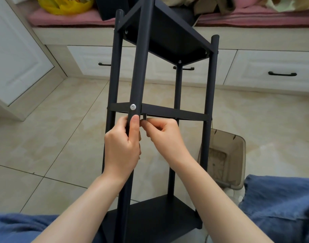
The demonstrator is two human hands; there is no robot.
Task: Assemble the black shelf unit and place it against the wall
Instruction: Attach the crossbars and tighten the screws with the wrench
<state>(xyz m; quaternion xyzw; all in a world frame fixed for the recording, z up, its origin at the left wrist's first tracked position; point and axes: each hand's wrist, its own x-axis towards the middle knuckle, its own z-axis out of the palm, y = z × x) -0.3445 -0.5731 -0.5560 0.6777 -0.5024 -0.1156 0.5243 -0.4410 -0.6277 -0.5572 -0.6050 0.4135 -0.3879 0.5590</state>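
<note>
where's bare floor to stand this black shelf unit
Bare beige tiled floor lies left of the black metal shelf unit, bordered by the white cabinet door and drawers. Crowded: the translucent plastic bin at right, the cluttered pink bench cushion.

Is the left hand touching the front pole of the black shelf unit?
Touching. The head view shows the left hand gripping the front pole, thumb lying along it below the silver screw. The right hand pinches a small tool beside it.

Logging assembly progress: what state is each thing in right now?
Shelf unit: tilted, three shelves attached.
Bolt: seated in the near post.
Left hand: grips the near post.
Right hand: pinches a small key under the middle shelf.
Drawers: shut.
Bin: open, standing on the floor.
</note>
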